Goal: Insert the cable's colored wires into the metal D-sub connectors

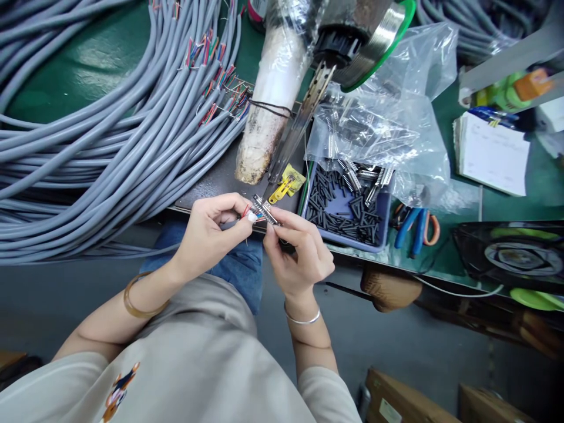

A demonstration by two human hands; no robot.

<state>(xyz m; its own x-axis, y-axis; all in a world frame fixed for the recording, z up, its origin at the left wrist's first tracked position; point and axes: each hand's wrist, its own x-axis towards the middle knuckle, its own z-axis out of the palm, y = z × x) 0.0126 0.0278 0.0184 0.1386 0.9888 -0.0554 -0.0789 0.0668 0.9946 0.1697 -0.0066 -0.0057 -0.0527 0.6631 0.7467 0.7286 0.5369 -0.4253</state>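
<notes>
My left hand (210,232) pinches thin coloured wires (259,217) at the stripped end of a grey cable, between thumb and fingertips. My right hand (304,249) is closed on a small metal multi-pin connector (265,211), gripping its right end. The wires meet the connector's pin side between the two hands; which pins they touch is too small to tell. Just above the connector, the narrow dark tip of what looks like a soldering iron (302,123) points down at it. A yellow clip-like piece (282,189) sits close behind the right fingertips.
Grey cables (132,141) with stripped ends cover the left bench. A wrapped white cylinder (273,100) and a solder spool (379,47) stand behind the hands. To the right are a blue tray (383,238) of black sleeves and connectors, a plastic bag (423,111), pliers (416,229) and a notepad (491,155).
</notes>
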